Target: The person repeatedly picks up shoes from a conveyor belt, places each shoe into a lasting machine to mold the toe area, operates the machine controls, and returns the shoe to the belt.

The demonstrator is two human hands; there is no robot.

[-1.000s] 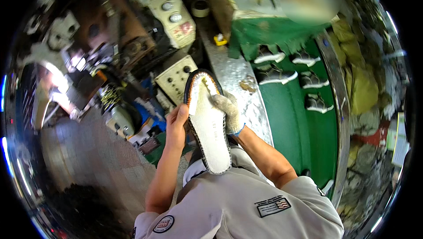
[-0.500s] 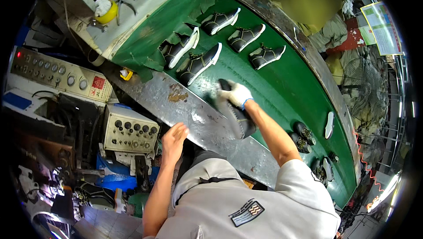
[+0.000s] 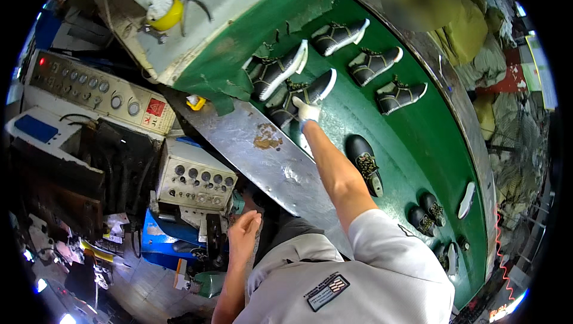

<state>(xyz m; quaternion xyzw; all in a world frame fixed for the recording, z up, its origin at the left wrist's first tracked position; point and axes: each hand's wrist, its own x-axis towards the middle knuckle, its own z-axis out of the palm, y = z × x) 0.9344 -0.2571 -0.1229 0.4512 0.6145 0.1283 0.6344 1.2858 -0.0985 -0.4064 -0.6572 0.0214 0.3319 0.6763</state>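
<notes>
My right hand (image 3: 307, 111), in a white glove, reaches onto a black lace-up shoe (image 3: 320, 87) with a white sole and pale stitching. It grips the shoe near its ankle opening; part of the fingers is hidden. Another such shoe (image 3: 280, 68) lies right beside it, to the left. A black shoe (image 3: 361, 155) with a rounded toe and speckled laces rests on the green surface (image 3: 412, 145), right of my forearm. My bare left hand (image 3: 244, 235) hangs in front of my body with its fingers curled together, and nothing shows in it.
Three white-soled shoes, one of them the far shoe (image 3: 340, 36), lie farther back. At the right are a pair of dark shoes (image 3: 427, 213) and a loose sole (image 3: 466, 200). A metal ledge (image 3: 256, 151) borders the green surface. Control boxes (image 3: 196, 177) stand at left.
The shoe my right hand was carrying now rests on the green surface. That hand has moved left and away from me onto another shoe. My view has shifted, and my left hand appears lower.
</notes>
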